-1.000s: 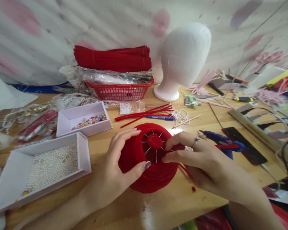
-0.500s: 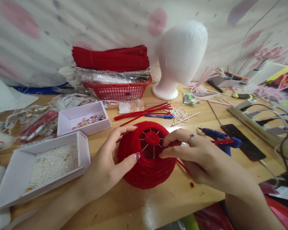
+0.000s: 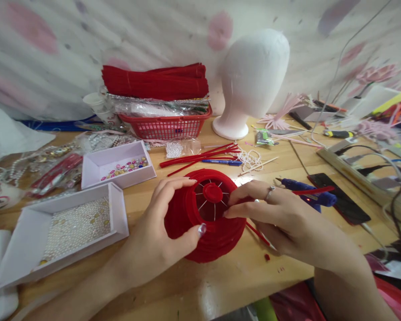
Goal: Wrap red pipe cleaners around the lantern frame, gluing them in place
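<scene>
A round red fuzzy form, built up in rings like a lantern, stands on the table with an open top. Inside the opening, thin pale wires run out from a small red hub. My left hand curves around its left side, fingers on the far rim and thumb on the near rim. At the right rim, my right hand pinches with thumb and forefinger. A red pipe cleaner sticks out behind that hand; its pinched part is hidden. Another red length shows below the palm.
Behind the right hand lie a blue glue gun and a phone. Left are a pearl box and a gem box. Farther back stand a red basket, a white foam head and loose red pipe cleaners.
My left hand has slid slightly right along the rim, its thumb reaching farther over the near side. The pipe cleaner's free end behind my right hand has shifted up and right.
</scene>
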`<state>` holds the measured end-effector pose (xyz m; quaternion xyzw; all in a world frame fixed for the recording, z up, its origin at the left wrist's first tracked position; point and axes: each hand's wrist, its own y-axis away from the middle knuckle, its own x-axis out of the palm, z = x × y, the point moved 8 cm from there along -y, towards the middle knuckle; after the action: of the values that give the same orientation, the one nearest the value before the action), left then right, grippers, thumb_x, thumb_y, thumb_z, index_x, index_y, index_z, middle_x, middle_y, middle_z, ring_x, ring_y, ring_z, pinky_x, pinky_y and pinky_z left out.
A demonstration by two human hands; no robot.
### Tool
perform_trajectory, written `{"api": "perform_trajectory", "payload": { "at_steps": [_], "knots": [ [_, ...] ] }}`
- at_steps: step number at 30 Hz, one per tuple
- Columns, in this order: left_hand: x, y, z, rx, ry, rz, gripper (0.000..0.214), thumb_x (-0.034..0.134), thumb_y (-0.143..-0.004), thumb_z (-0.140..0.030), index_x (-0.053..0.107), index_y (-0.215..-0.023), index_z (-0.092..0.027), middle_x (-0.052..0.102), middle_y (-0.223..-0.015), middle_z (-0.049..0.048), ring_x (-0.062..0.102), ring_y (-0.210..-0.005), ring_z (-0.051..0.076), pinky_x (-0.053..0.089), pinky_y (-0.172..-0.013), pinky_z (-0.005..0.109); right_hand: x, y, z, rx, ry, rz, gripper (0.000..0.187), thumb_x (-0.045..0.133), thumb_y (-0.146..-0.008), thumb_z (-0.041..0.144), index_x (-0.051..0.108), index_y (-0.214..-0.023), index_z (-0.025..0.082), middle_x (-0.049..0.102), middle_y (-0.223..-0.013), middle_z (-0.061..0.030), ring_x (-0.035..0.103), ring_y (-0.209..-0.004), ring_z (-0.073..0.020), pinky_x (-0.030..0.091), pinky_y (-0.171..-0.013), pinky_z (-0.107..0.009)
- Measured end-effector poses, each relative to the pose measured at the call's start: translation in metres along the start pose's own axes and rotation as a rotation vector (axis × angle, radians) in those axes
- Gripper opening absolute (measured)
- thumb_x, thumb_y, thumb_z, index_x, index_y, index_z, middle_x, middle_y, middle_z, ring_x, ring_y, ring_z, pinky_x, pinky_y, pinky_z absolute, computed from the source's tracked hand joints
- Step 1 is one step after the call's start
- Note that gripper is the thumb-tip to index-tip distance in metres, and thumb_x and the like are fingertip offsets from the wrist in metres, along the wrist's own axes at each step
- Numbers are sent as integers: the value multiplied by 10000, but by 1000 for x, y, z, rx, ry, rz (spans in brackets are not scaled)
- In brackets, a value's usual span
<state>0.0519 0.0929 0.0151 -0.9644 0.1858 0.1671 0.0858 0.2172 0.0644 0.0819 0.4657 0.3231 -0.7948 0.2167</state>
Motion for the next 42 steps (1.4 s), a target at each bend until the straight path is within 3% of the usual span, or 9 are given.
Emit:
{"api": "perform_trajectory", "payload": {
  "at_steps": [4,9,29,37,42],
  "knots": [
    [2,3,-4,37,-120,-45,568,671,-806,-235,456,-1324,-328,426,-1470,50,405,-1409,263,331,-1203,521,-4,-2,0,-8,-9,-35,384,424,-897,-14,696,-1084,181,724,-1046,-91,694,-922,-156,572,-754,-257],
    [4,5,-5,81,-185,-70,555,650,-812,-231,456,-1325,-313,420,-1461,70,383,-1419,267,303,-1212,532,-1,-2,1,-20,1,13,400,413,-914,-9,701,-1112,185,735,-1112,-97,690,-968,-168,569,-798,-291],
    [8,7,-5,115,-178,-126,485,635,-808,-212,486,-1258,-319,427,-1418,52,378,-1413,248,281,-1215,519,5,-3,-2,-35,-81,39,385,418,-903,-34,680,-1104,166,729,-1097,-89,638,-963,-155,519,-823,-288],
    [9,6,-2,96,-157,-75,490,668,-814,-275,476,-1258,-355,406,-1425,27,360,-1422,228,292,-1216,487,4,-3,-2,-43,-86,28,386,422,-909,-25,672,-1110,188,738,-1074,-86,666,-975,-146,531,-839,-291],
    [8,8,-6,120,-197,-129,484,627,-827,-233,474,-1274,-336,428,-1421,38,382,-1402,226,305,-1208,490,4,-4,-2,-45,-92,34,395,419,-903,-34,673,-1112,185,735,-1073,-77,658,-982,-141,525,-851,-283]
  ]
}}
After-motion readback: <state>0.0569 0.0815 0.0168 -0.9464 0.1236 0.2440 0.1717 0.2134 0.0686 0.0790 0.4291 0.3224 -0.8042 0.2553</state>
